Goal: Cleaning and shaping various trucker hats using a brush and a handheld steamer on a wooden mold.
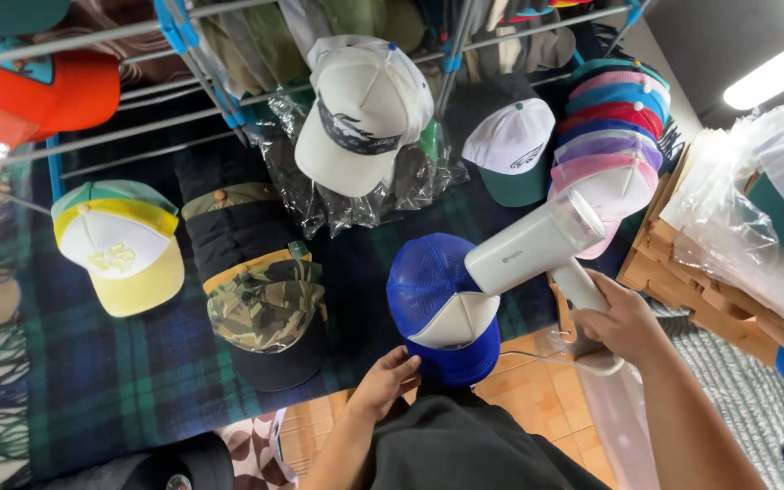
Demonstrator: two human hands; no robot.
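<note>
Two hands in view, both busy. Left hand grip: fingers closed on the near edge of a blue cap, pinching it at the brim side. The cap is blue mesh with a white front panel, crown pointing away from the person, sitting just above the left grip over the dark plaid blanket. Right hand grip: clenched around the handle of a white handheld steamer. The steamer head sits up and left of the right grip, its body just over the cap's right side; can't tell if it touches the fabric.

Around the grips:
- Just left of the left grip: a camo cap stacked on dark caps, apart from the blue cap.
- Further left: a yellow and white cap flat on the blanket.
- Above the blue cap: a white cap hanging off a metal rack, with crinkled clear plastic bags beneath it.
- Above the steamer: a white and green cap.
- Up and right of the right grip: a stack of coloured caps, pink, red, blue and purple.
- Right of the right grip: a wooden crate holding bagged caps.
- Far top left: an orange cap.

Tiled floor shows below both hands.
</note>
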